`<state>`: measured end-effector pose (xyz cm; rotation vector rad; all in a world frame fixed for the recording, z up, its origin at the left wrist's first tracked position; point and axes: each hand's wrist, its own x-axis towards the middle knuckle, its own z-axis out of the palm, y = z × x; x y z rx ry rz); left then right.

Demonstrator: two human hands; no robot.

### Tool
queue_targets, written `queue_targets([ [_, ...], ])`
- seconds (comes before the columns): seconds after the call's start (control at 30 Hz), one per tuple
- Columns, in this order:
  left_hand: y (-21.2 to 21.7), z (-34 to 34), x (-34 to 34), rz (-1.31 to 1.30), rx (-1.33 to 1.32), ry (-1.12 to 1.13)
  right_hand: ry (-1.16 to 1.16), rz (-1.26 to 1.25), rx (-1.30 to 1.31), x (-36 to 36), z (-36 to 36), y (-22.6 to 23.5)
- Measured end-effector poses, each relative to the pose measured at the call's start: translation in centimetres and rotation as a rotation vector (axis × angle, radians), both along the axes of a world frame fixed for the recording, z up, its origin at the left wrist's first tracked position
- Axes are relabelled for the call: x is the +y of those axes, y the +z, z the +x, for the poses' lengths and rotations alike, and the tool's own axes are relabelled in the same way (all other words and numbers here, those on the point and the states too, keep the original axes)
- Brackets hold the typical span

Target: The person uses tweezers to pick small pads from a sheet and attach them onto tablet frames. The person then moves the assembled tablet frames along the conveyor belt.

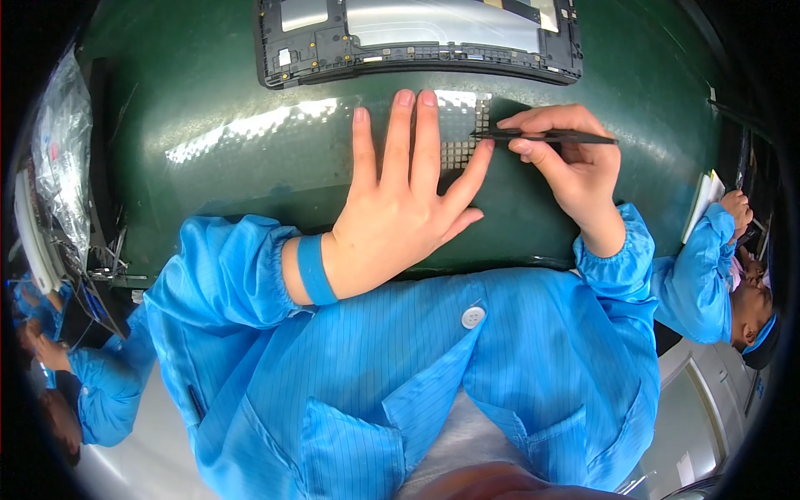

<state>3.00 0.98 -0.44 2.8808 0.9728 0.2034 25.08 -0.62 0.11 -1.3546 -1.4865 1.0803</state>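
Observation:
My left hand (392, 204) lies flat with its fingers spread, pressing a clear plastic sheet (242, 162) onto the green table. Rows of small grey square pads (457, 156) show on the sheet beside and between my fingers. My right hand (577, 167) pinches a pair of black tweezers (554, 136) held nearly level. Their tips reach the edge of the pads, close to my left index finger. Whether a pad sits between the tips is too small to tell. Beyond the sheet lies a black device frame (417, 70) with silvery panels.
The green table (196, 100) curves around the work. Clear plastic bags (62, 158) sit at the left edge, beside dark rails. A co-worker in blue sleeves (698, 283) is at the right, near white papers (705, 200). Another blue-sleeved person (104, 383) is at the left.

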Motion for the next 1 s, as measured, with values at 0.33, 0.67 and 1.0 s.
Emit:
queue_targets([
  [0.33,0.2,0.1,0.4,0.003,-0.033,0.0,-0.051,0.053,0.258,2.0,0.6,1.0],
  [0.67,0.1,-0.1,0.8,0.063,-0.099,-0.086,-0.008,0.016,0.31,21.4,-2.7,1.5],
  [1.0,-0.2,-0.1,1.2,0.123,-0.151,-0.093,-0.041,0.022,0.242,21.6,-4.7,1.6],
])
